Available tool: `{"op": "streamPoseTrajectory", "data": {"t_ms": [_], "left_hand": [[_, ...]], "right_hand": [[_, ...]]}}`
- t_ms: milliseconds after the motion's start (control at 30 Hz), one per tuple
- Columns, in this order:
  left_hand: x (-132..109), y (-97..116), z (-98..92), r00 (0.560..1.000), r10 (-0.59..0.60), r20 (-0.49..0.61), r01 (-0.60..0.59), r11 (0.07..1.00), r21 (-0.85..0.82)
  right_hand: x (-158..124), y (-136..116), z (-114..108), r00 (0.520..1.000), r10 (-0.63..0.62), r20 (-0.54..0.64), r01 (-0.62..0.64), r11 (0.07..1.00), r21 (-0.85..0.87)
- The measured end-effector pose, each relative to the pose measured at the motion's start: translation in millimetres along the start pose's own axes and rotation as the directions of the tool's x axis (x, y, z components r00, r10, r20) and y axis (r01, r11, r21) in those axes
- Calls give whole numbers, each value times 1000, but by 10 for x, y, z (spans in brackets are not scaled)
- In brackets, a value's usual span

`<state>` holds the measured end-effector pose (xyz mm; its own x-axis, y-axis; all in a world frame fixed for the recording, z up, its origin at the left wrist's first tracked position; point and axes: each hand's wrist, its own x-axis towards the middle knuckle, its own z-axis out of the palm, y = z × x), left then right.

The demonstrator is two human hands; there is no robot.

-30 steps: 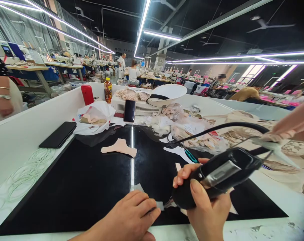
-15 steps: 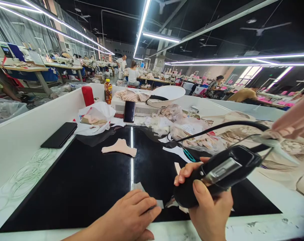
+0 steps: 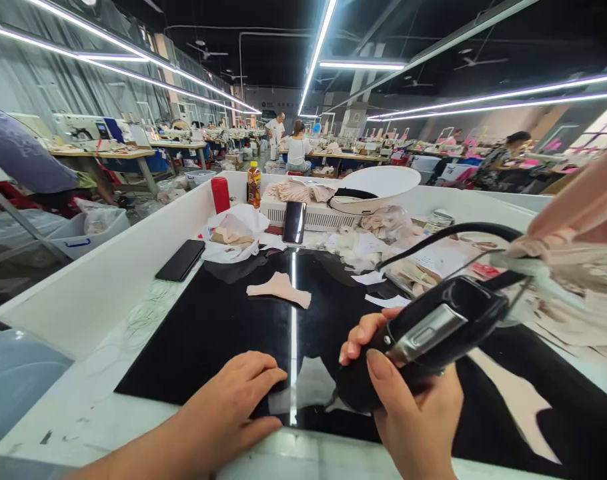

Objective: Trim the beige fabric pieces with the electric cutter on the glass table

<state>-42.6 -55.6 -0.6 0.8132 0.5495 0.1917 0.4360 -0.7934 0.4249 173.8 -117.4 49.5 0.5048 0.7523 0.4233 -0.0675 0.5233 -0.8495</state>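
Head view: the left hand [image 3: 233, 400] lies palm down at the lower centre of the frame on the black mat [image 3: 198, 333] that covers the worktop [image 3: 108, 293]. Its fingers [image 3: 271, 373] are stretched out flat and close together, holding nothing. Their tips rest at the edge of a thin pale piece [image 3: 308, 385] that lies on the mat just beside the bright reflected stripe. Whether they press on the piece itself or on the mat next to it, I cannot tell.

The right hand [image 3: 416, 420], at lower right, has its fingers wrapped tight around a black handheld tool [image 3: 438, 330]. The thumb lies along its side, and the tool's rounded nose is down by the piece's right edge. Its cord [image 3: 448, 231] arcs up and away to the right, under a pink cloth [image 3: 578, 207].

To do this step well, I judge that the flat hand should pin the piece close to the nose of the tool but stay out of its path. The tool should be guided slowly, with the cord kept slack and off the mat.

Farther up the mat lies a beige cut piece [image 3: 279, 289], well apart from both hands. A dark phone [image 3: 181, 260] lies on the white rim at left. Along the back stand a red cup [image 3: 220, 193], a bottle [image 3: 254, 184], a white bag [image 3: 236, 230] of scraps and a wide white bowl [image 3: 383, 181]. A second phone [image 3: 294, 222] leans there too. Other people sit at benches far behind.
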Motion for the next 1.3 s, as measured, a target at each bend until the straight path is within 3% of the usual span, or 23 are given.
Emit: {"op": "streamPoseTrajectory", "data": {"t_ms": [133,233,433,1000,1300], "left_hand": [[-204,-19,73,992,-107,-61,105,994,-25],[-209,20,168,982,-132,-134,127,991,-48],[-171,72,265,958,-150,-244,135,988,-78],[-187,48,305,949,-113,-295,88,991,-96],[-188,84,275,928,57,-369,-31,997,75]], "right_hand": [[-70,125,190,999,36,25,-38,993,116],[-77,201,274,996,9,94,-21,991,130],[-62,264,336,995,8,101,-21,992,122],[-103,284,383,995,8,98,-23,989,148],[-165,293,434,998,24,66,-35,985,166]]}}
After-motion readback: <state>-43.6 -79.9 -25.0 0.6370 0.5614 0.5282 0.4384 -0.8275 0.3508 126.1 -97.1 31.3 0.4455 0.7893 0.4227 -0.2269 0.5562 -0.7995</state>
